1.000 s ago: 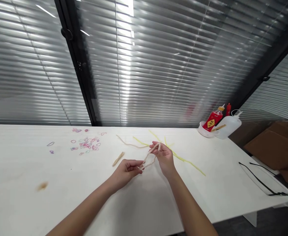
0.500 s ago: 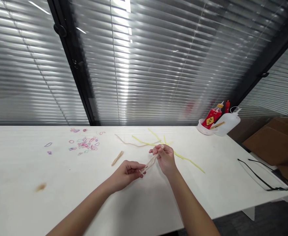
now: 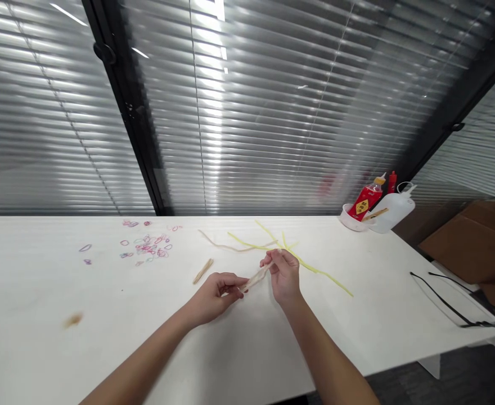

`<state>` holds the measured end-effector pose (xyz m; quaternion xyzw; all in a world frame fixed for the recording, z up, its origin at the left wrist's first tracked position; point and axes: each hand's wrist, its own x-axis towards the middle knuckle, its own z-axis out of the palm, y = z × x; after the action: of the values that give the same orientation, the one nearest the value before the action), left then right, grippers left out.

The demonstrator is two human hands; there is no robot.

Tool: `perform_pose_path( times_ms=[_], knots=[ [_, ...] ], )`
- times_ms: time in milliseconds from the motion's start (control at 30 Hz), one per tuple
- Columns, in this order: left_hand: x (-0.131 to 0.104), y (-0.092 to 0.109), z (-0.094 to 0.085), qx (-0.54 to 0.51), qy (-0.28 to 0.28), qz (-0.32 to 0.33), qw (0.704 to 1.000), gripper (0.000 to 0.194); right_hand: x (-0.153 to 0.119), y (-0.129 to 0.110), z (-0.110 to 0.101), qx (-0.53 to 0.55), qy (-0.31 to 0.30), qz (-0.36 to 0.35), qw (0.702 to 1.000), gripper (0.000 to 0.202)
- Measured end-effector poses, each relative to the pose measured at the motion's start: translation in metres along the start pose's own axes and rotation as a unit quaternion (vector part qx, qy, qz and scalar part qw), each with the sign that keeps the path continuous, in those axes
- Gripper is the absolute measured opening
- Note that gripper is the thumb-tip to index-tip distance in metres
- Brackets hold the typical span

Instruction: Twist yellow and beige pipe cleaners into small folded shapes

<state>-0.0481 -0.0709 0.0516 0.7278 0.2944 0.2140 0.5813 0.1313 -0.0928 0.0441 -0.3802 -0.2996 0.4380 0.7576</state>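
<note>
Between my two hands a pale beige strand or thin bundle (image 3: 256, 278) is stretched above the white table (image 3: 154, 337). My left hand (image 3: 222, 292) pinches its lower left end, and my right hand (image 3: 285, 273) pinches its upper right end. Behind my right hand lie long yellow strands (image 3: 332, 279) and a pale pinkish strand (image 3: 230, 247), crossing one another. A short bundle of light brown sticks (image 3: 203, 271) rests just beyond my left hand.
Many small coloured loops (image 3: 150, 247) lie at the back left. At the back right, a red bottle (image 3: 364, 199) leans in a white bowl (image 3: 352, 223) beside a white squeeze bottle (image 3: 395, 211). Black glasses (image 3: 454, 306) lie near the right edge, beside cardboard boxes (image 3: 471, 242).
The held strands, slack and spread apart before, are now pulled straighter and closer together. My left hand has shifted slightly left.
</note>
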Motion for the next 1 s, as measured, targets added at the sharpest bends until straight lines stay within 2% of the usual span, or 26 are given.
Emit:
perform_pose_path(
  times_ms=[167, 333, 467, 600, 800, 900, 1000],
  knots=[
    [-0.001, 0.004, 0.002, 0.05, 0.035, -0.02, 0.998, 0.048, -0.004, 0.003, 0.003, -0.092, 0.011, -0.027, 0.995, 0.018],
    [-0.001, 0.008, 0.006, 0.113, 0.071, 0.006, 0.991, 0.042, -0.013, 0.007, 0.011, -0.151, -0.038, -0.04, 0.987, 0.02],
    [-0.001, 0.007, 0.012, 0.168, 0.082, 0.034, 0.982, 0.025, -0.021, 0.014, 0.018, -0.152, -0.075, -0.031, 0.985, 0.021],
    [-0.001, 0.003, 0.016, 0.19, 0.093, 0.038, 0.977, 0.029, -0.024, 0.02, 0.02, -0.154, -0.082, -0.043, 0.984, 0.022],
    [-0.001, 0.003, 0.016, 0.193, 0.1, 0.047, 0.975, 0.033, -0.021, 0.026, 0.013, -0.144, -0.104, -0.084, 0.981, 0.01],
    [-0.001, 0.003, 0.015, 0.169, 0.09, 0.043, 0.981, 0.032, -0.019, 0.027, 0.011, -0.126, -0.115, -0.062, 0.983, 0.006],
    [0.0, 0.001, 0.014, 0.151, 0.096, 0.037, 0.983, 0.032, -0.016, 0.025, 0.01, -0.11, -0.146, -0.019, 0.983, 0.014]
  ],
)
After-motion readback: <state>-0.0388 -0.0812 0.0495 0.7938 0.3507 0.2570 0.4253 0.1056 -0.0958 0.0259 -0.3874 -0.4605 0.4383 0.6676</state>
